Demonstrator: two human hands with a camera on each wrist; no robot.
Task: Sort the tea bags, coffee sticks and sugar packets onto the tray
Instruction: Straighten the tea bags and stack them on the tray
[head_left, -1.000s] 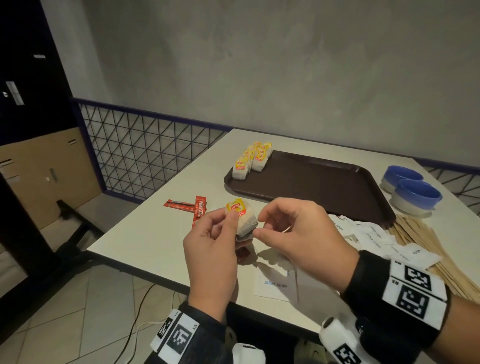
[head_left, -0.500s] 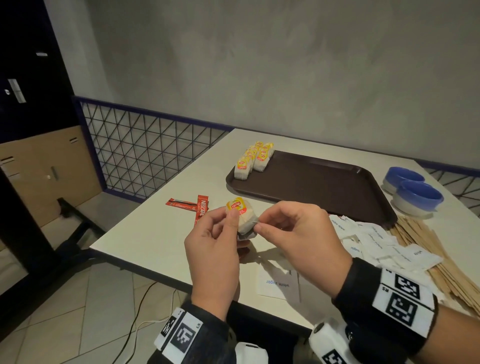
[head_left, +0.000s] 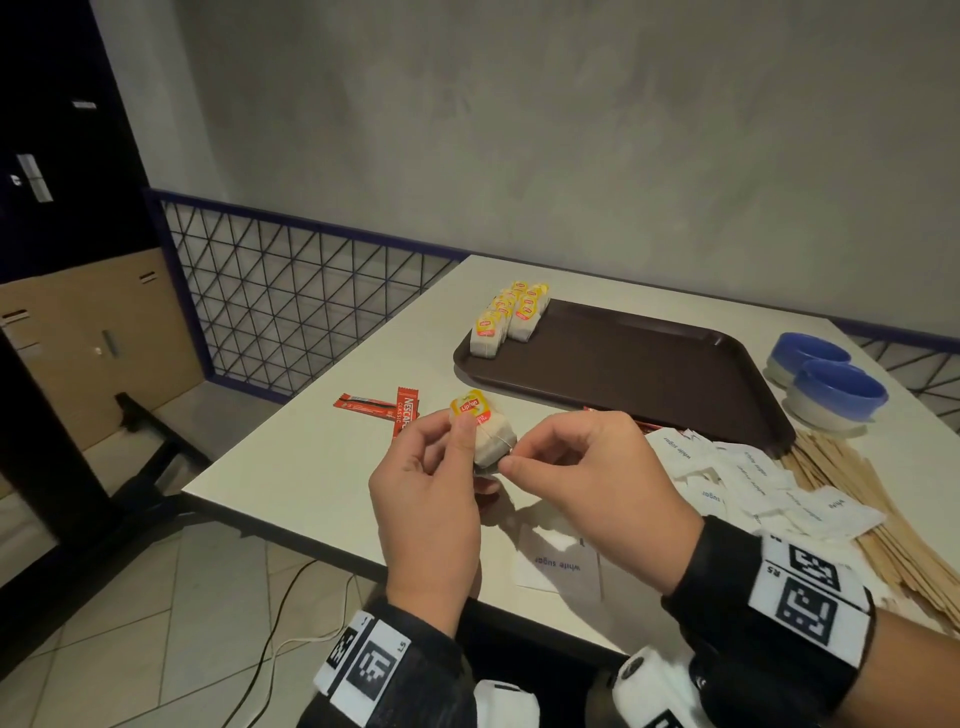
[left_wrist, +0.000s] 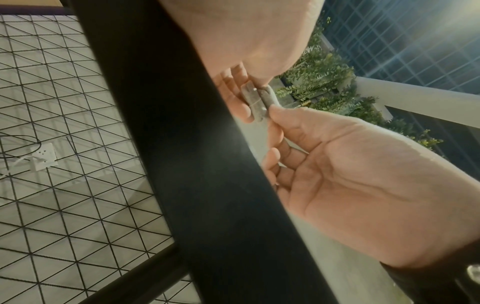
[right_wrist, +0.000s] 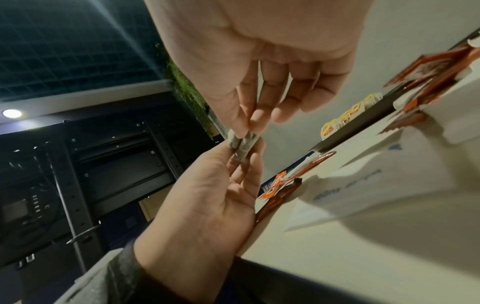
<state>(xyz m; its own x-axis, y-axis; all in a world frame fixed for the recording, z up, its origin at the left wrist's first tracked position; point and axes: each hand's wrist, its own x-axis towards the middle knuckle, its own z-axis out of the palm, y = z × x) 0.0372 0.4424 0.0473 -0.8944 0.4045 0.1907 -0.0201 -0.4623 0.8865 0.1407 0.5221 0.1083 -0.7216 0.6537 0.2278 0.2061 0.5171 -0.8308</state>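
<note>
A: Yellow-tagged tea bag, head view: left hand grips it above the table edge; right hand pinches its lower corner.

B: Left wrist view?

A: Right fingertips clamp the bag's edge.

B: Right wrist view?

A: Both hands' fingers curled onto it; tray well beyond.

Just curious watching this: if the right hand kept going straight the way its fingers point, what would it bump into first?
The tea bag its fingertips already pinch, then the left hand gripping the bag's other side.
</note>
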